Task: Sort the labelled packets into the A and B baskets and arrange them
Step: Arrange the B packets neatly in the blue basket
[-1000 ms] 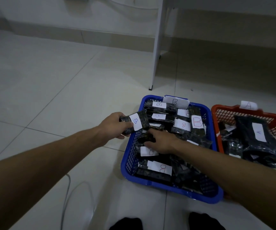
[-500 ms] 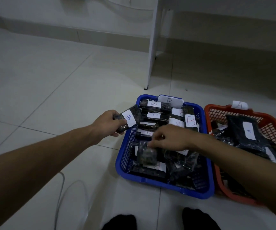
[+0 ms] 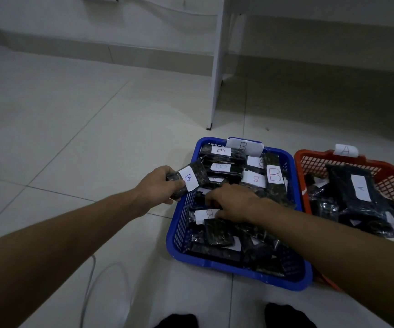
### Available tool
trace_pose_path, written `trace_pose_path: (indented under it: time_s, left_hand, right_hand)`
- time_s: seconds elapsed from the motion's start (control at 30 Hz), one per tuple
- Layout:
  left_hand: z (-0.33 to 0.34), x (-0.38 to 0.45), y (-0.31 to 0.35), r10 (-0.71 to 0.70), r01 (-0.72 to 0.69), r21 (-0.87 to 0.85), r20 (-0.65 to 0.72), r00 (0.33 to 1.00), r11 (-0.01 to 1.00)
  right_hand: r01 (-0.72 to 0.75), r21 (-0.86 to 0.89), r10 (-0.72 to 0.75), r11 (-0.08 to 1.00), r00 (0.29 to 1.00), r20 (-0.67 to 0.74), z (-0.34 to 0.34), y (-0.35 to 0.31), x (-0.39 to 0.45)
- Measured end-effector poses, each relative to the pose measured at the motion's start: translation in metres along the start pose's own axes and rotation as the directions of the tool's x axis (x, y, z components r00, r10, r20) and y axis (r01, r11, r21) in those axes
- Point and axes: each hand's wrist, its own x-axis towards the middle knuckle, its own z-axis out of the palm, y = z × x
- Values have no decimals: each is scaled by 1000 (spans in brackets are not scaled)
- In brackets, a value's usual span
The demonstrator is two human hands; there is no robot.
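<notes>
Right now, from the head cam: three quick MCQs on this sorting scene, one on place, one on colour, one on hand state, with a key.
1. Where is the packet held by the left hand?
A. over the blue basket's left rim
B. inside the orange basket
C. on the floor

2. What colour is the basket tagged A?
A. blue
B. orange
C. white

3. What is the right hand doing?
A. hanging idle
B. reaching among packets in the blue basket
C. lifting the orange basket

Key: 1 A, the B packet sits above the blue basket edge; 2 B, the A tag tops the orange basket; 3 B, its fingers lie on packets.
</notes>
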Motion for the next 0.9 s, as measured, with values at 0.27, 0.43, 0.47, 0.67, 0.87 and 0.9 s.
trace_pose_path:
  time_s: [0.27,0.43,0.47,0.67,0.87,0.9]
  left_hand:
    - [0,2,0,-11,9,-62,-42,999,998]
    - [-4,2,2,-54,57,-113,28,998,992]
    - [-4,2,2,-58,61,-109,32,998,992]
    - [-6,0,2,-54,60,-123,46,997,991]
    - [-7,-1,2,-63,70,-143,56,996,987]
    - [-7,-2,2,-61,69,-148,56,997,987]
  right_hand:
    - [-133,62,137,989,989,-56,5,7,5]
    - [-128,113,147,985,972,-180,7,2,3]
    - [-113,126,134,986,974,-180,7,2,3]
    - [-71,219,98,973,989,-114,6,11,3]
    - [-55,263,78,963,994,-79,5,12,4]
    - [-51,275,66,960,997,-48,4,14,5]
